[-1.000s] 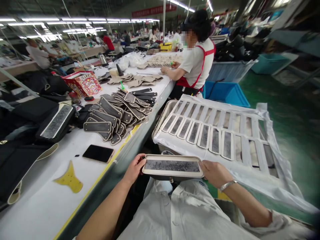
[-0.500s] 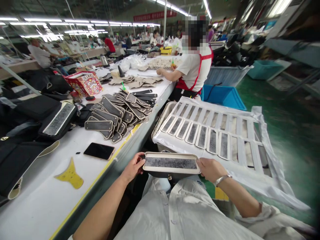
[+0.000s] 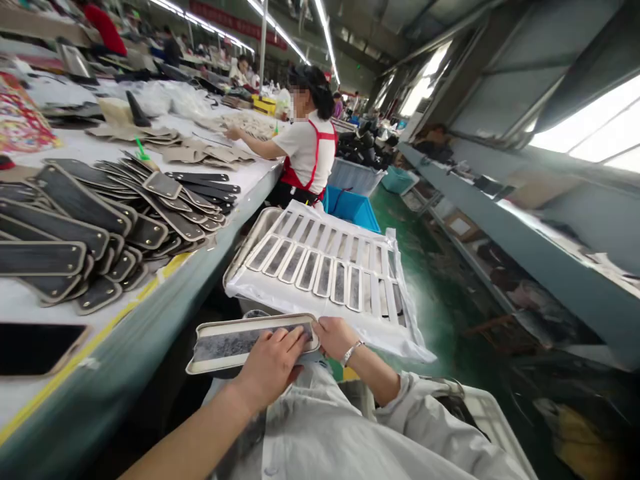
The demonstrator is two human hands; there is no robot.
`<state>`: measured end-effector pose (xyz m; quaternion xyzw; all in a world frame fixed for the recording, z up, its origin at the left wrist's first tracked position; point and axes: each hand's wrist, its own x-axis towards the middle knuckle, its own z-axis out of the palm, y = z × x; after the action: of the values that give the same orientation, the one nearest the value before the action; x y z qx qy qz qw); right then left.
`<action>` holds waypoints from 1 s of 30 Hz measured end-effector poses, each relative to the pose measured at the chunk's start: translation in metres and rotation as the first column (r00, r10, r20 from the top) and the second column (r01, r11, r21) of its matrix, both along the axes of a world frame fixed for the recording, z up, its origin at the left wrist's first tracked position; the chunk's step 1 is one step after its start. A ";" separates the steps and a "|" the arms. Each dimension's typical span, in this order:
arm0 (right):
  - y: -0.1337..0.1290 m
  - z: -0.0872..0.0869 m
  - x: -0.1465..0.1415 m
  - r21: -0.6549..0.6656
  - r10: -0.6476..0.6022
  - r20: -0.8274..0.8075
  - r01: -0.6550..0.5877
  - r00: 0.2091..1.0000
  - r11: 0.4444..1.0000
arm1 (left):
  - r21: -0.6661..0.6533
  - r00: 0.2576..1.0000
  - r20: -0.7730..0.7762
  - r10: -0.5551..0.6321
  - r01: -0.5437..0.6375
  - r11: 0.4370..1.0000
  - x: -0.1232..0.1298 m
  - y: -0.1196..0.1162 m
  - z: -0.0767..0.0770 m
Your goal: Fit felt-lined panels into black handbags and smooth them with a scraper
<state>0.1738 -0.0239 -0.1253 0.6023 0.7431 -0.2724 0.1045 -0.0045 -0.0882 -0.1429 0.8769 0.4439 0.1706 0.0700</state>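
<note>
A long bag panel [image 3: 225, 347] with a cream border and a speckled grey centre hangs over my lap, its left end tilted lower. My left hand [image 3: 275, 363] lies across its right half, fingers pressed on the grey surface and thumb at the lower edge. At the panel's right end, my right hand [image 3: 334, 337] pinches the corner. Just beyond, a white-covered tray [image 3: 290, 303] carries rows of similar cream-edged strips [image 3: 323, 275].
Left is a white table [image 3: 200, 250] with piled dark straps [image 3: 55, 230] and a phone [image 3: 40, 348]. A person [image 3: 313, 150] in a red-strapped apron works at it ahead. Blue bin [image 3: 353, 208] stands behind the tray; shelving [image 3: 525, 250] runs along the right.
The view has turned right. My left hand has moved from the panel's left end onto its right half, and the panel now tilts. My right hand remains at the right end.
</note>
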 end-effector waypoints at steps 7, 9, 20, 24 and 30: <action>0.009 -0.017 0.016 -0.390 -0.337 -0.347 0.192 0.875 0.901 | -0.047 0.994 -0.108 0.033 -0.038 0.998 0.003 0.013 -0.007; 0.012 -0.015 0.018 -0.528 -0.483 -0.400 0.236 0.779 0.816 | -0.058 0.994 -0.100 0.032 -0.038 0.998 0.003 0.013 -0.007; 0.016 0.009 0.003 -0.122 0.346 0.055 -0.338 0.937 0.933 | -0.091 0.996 -0.084 0.029 -0.037 0.995 0.004 0.018 -0.009; 0.018 0.006 0.004 -0.128 0.366 0.040 -0.359 0.930 0.925 | -0.068 0.993 -0.119 0.022 -0.031 0.997 0.007 0.016 -0.009; 0.018 -0.002 0.008 -0.150 0.262 -0.060 -0.269 0.963 0.952 | -0.079 0.991 -0.132 0.032 -0.043 0.996 0.010 0.014 -0.007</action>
<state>0.1816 -0.0058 -0.1273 0.4814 0.7954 -0.3253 0.1725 0.0052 -0.0740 -0.1500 0.8740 0.4706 0.0960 0.0735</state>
